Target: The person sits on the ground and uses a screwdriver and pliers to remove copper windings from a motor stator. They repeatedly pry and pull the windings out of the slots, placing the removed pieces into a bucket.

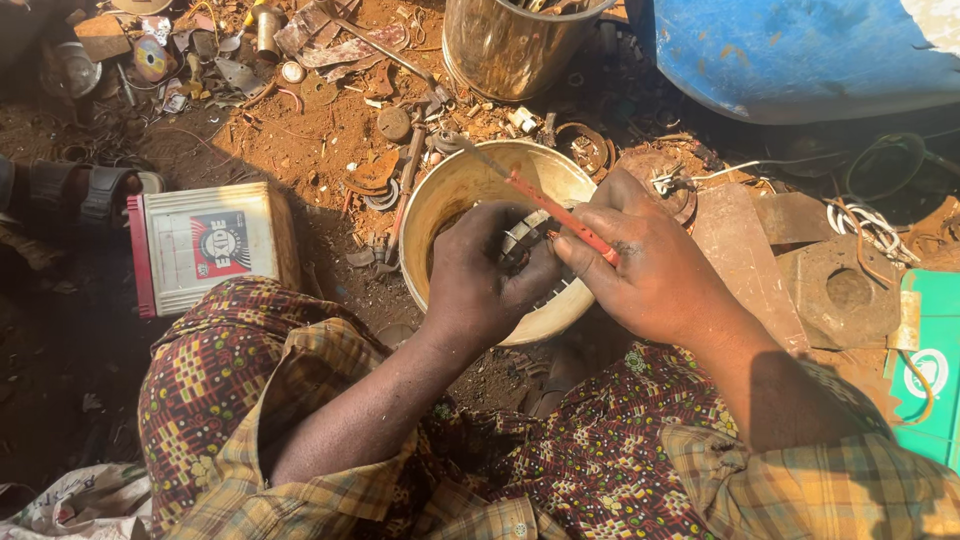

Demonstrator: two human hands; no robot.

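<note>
1. Hands work over a cream bucket (pixel 440 200) on the dirt ground (pixel 330 130).
2. Left hand (pixel 480 275): fingers curled tight around a round metal part (pixel 525 240), ribbed and dark, held just above the bucket's near rim.
3. Right hand (pixel 650 265): pinching a red-handled tool (pixel 555 212); the metal tip points up-left over the bucket mouth and the shaft crosses the part.
4. Hands touch at the fingertips, both over the bucket's right half.
5. White battery (pixel 205 245) with a red side lies left of the bucket, near a sandalled foot (pixel 75 195).
6. Shiny metal can (pixel 510 45) stands beyond the bucket; blue drum (pixel 800 55) at top right.
7. Rusty scrap (pixel 375 170) is scattered around; flat plates (pixel 840 290) and a green box (pixel 930 370) lie to the right.
</note>
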